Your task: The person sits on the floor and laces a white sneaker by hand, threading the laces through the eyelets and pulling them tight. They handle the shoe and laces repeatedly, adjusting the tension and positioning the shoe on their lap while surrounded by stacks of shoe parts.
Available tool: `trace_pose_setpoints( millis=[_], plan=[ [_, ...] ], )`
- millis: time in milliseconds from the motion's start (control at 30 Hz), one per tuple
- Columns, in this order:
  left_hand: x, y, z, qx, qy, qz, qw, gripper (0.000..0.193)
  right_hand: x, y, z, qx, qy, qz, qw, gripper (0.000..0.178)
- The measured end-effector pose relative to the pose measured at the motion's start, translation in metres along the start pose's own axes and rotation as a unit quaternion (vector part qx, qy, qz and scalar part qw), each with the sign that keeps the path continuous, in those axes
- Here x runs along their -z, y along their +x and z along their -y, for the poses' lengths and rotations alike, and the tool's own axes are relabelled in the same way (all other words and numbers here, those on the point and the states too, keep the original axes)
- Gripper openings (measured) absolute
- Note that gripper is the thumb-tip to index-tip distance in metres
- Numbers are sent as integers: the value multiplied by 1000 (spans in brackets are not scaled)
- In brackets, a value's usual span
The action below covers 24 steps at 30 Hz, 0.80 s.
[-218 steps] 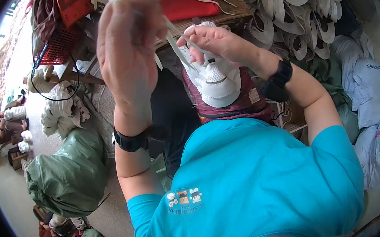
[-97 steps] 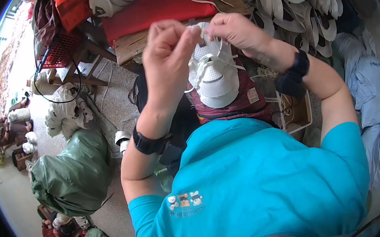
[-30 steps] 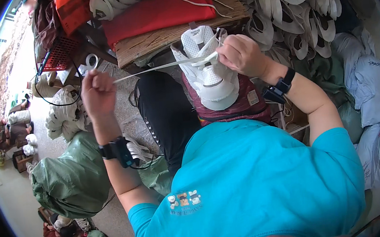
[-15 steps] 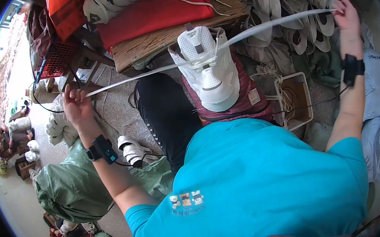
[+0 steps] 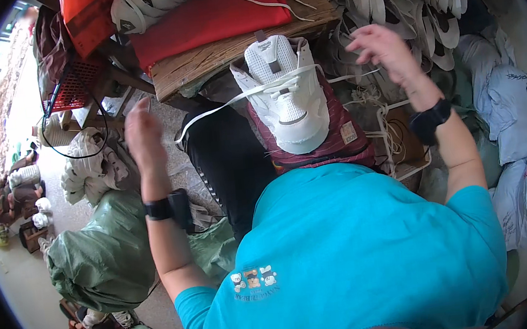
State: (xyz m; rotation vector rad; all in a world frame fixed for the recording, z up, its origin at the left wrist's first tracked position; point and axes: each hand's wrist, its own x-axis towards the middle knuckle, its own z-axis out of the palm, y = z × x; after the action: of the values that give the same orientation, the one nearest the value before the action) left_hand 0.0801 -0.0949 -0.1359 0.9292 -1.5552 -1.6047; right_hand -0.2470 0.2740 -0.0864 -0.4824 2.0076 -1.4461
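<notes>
A white shoe upper (image 5: 287, 99) stands in my lap with its toe toward me, on a dark red striped cloth (image 5: 330, 129). A white shoelace (image 5: 226, 106) runs through its eyelets. The lace's left end droops over my black-trousered leg; the other end hangs out to the right. My right hand (image 5: 386, 54) is raised right of the shoe, above that lace end, its fingers apart and nothing in them. Left of the shoe, my left hand (image 5: 144, 135) is in the air, free of the lace. Motion smears its fingers, so their closure is unclear.
A wooden bench (image 5: 203, 65) ahead carries a red cloth (image 5: 212, 23) and a row of white shoe parts. More white uppers (image 5: 414, 17) are heaped at far right. A box (image 5: 410, 137) with laces stands right of my lap. A green sack (image 5: 104, 256) lies left.
Both hands have let go of the lace they were stretching and come inward. The taut lace has fallen slack on both sides of the shoe.
</notes>
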Motion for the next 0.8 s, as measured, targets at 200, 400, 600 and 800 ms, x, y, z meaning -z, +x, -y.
trace_pose_setpoints(
  millis=[200, 400, 600, 800],
  plan=[
    [-113, -61, 7, 31, -8, 217, 976, 28, -78, -2, -7, 57, -9, 157, 986, 13],
    [-129, -80, 9, 58, 6, 295, 954, 32, -79, 9, 4, 54, -92, 172, 979, 12],
    [-125, -81, 11, 83, 25, 287, 954, 31, -91, 6, 37, 237, -432, 127, 861, 9],
    [-128, -77, 8, 111, 17, 284, 952, 26, -105, -5, 40, 421, -597, 67, 680, 11]
  ],
)
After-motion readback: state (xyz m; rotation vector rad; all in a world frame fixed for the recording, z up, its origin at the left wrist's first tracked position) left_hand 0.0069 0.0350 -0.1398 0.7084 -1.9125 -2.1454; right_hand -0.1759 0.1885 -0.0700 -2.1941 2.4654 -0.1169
